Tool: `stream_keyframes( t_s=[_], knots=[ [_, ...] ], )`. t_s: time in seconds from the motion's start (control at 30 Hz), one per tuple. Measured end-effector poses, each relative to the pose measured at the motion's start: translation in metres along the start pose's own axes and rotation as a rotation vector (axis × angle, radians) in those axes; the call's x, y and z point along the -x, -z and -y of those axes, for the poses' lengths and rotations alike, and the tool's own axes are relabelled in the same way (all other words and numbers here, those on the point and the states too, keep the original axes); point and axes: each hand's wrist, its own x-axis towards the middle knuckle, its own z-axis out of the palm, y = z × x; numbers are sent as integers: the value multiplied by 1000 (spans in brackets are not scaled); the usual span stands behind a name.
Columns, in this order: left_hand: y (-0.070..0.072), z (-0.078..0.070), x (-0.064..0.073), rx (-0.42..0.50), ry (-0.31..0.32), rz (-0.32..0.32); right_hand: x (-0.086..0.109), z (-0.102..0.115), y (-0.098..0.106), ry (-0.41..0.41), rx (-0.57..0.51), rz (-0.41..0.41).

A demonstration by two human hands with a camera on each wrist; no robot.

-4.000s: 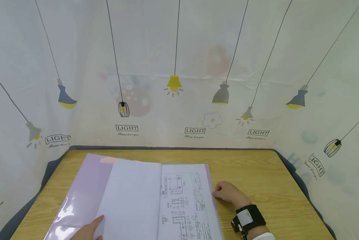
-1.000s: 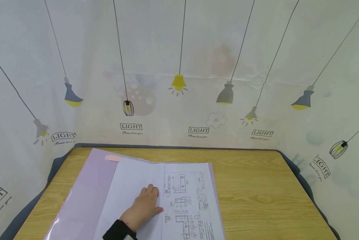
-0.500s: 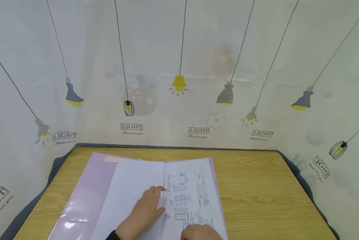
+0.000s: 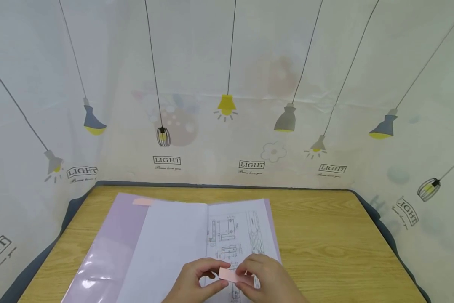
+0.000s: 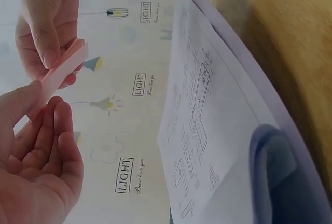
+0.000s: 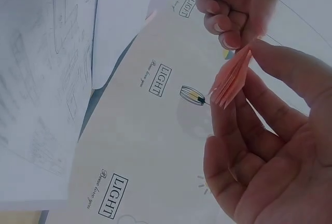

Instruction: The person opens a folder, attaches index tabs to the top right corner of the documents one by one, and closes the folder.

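Note:
Above the right-hand page, my two hands hold a small pink pad of sticky notes (image 4: 228, 275) between them. My left hand (image 4: 200, 280) pinches its left end between thumb and fingers. Fingers and thumb of my right hand (image 4: 270, 280) grip the right end. In the right wrist view the layered edges of the sticky notes (image 6: 233, 79) fan slightly apart. Beneath the hands lies an open purple folder (image 4: 107, 244), with a blank white page (image 4: 170, 240) on the left and a page of technical drawings (image 4: 242, 227) on the right, partly covered by the hands.
A pink sticky strip (image 4: 142, 202) is stuck at the top of the folder's left cover. The wooden table (image 4: 337, 244) extends right of the folder. A pale curtain (image 4: 196, 63) printed with lamps surrounds the table's back and sides.
My left hand has lifted from the left page near the fold. My right hand has come in from below. Both now hold the pink sticky notes, not visible between them before.

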Motion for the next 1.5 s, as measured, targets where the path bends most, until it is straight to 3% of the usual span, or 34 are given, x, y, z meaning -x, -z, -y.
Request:
stream_keyframes(
  t_s=[0.2, 0.33, 0.43, 0.57, 0.67, 0.9, 1.0, 1.17, 1.3, 1.4, 1.5],
  knots=[
    [-1, 4, 1, 38, 23, -18, -2, 2, 3, -79, -40, 90],
    [0, 6, 1, 69, 45, -8, -4, 3, 4, -78, -44, 115],
    [0, 6, 1, 83, 25, -4, -5, 2, 2, -12, -19, 71],
    [-2, 7, 0, 110, -27, 8, -5, 0, -2, 87, 67, -46],
    [-3, 6, 0, 139, -36, 15, -5, -1, -4, 104, 120, -95],
    [-4, 4, -1, 158, 29, 12, -6, 0, -3, 65, 152, -128],
    [-5, 2, -1, 176, 88, 26, -5, 0, -2, 52, 150, -152],
    [-5, -2, -1, 193, 196, 48, -2, 1, 3, -63, 58, -127],
    [-6, -1, 3, 181, 245, 64, 0, 2, 9, -260, -46, -95],
    [-8, 2, 8, 183, 304, 114, 0, 1, 15, -431, -142, -85],
    [-14, 4, 14, 215, 368, 174, -1, 0, 19, -540, -226, -90]
  ],
)
